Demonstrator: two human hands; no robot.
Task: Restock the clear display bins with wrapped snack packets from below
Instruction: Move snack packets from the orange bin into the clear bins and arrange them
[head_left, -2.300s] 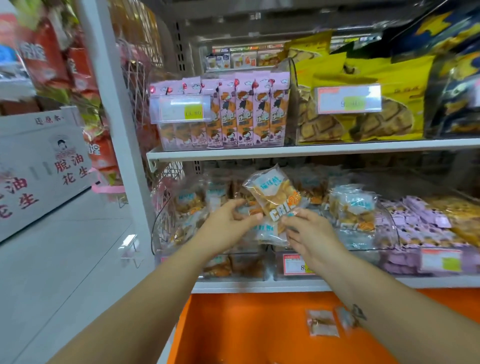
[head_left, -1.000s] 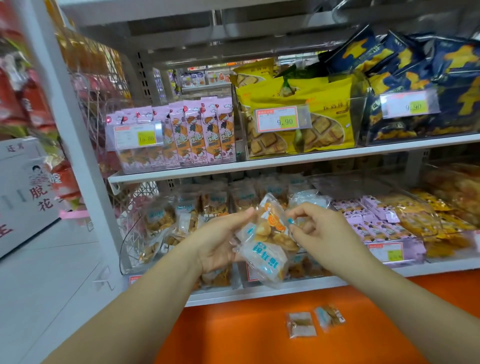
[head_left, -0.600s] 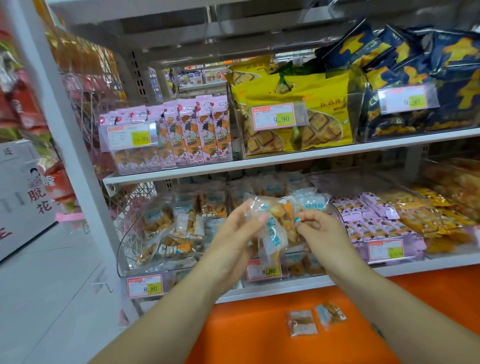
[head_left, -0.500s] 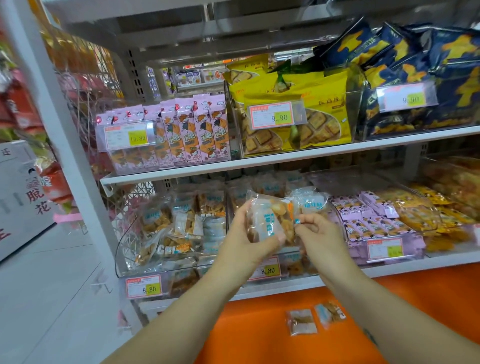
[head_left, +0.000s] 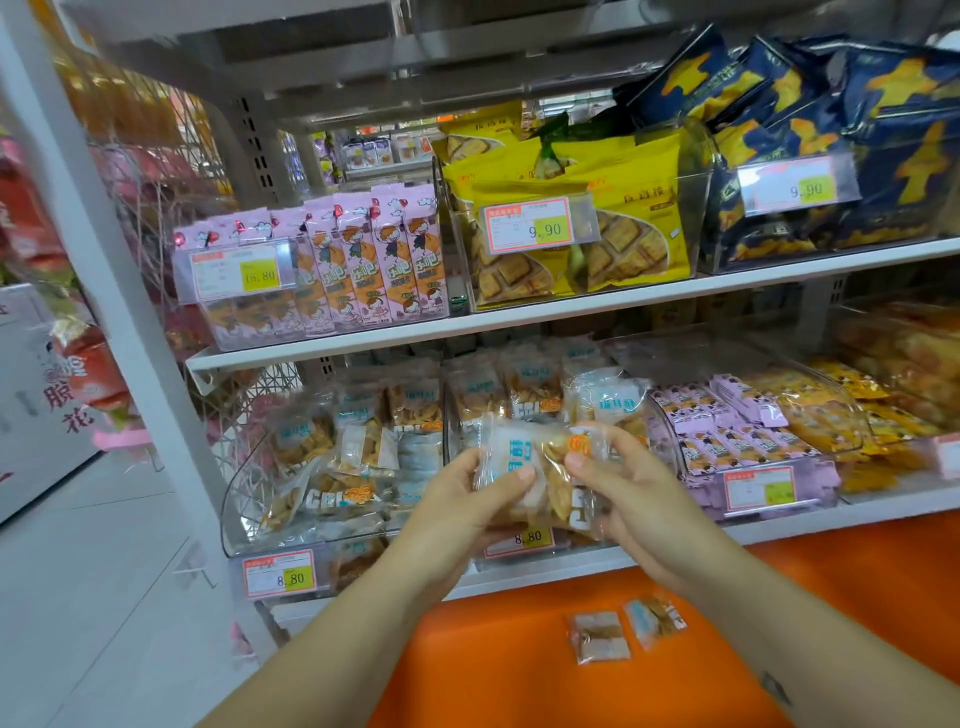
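Both hands — left hand (head_left: 467, 499) and right hand (head_left: 618, 478) — grip one clear wrapped snack packet (head_left: 540, 475) by its sides. It hangs in front of the transparent plastic display bin (head_left: 540, 545) on the lower white shelf (head_left: 779, 525) — two more packets (head_left: 626, 626) lie on the orange ledge (head_left: 519, 665) below.

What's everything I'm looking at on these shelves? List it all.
held packet: one, clear with blue label, before lower shelf
binned packets: many, clear, lower shelf, left and middle
loose packets: two, clear, orange ledge
pink boxes: row, pink, upper shelf, left
yellow bags: several, yellow, upper shelf, middle
blue bags: several, dark blue, upper shelf, right
purple packets: many, purple, lower shelf, right
price tags: several, white-yellow, on bins
left hand: one, grips held packet
right hand: one, pinches held packet
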